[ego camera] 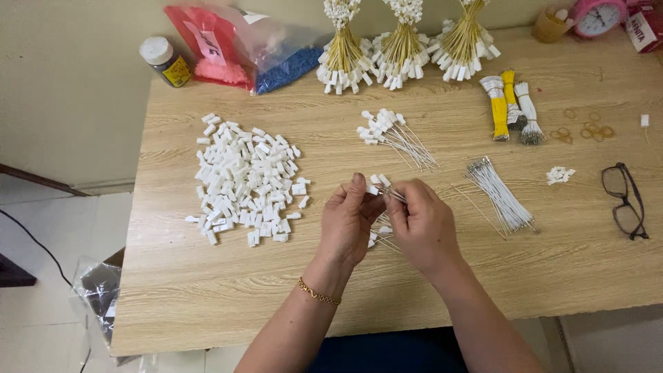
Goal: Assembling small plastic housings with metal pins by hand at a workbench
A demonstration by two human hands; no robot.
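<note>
Centre of frame: left hand [347,220] and right hand [423,222] together, fingertips pinched on small white plugs with thin wires [380,185], held just above wooden table [483,276]. Left of hands: loose pile of white plugs [245,178]. Above hands: finished wired plugs [394,135]. Right: bare white wire bundle [498,195]. Far right: eyeglasses [625,200]. Top: three upright tied bunches [404,45].

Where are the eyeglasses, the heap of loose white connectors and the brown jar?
eyeglasses [625,200]: head view, nose bridge.
heap of loose white connectors [245,179]: head view, middle.
brown jar [168,63]: head view, body.
</note>
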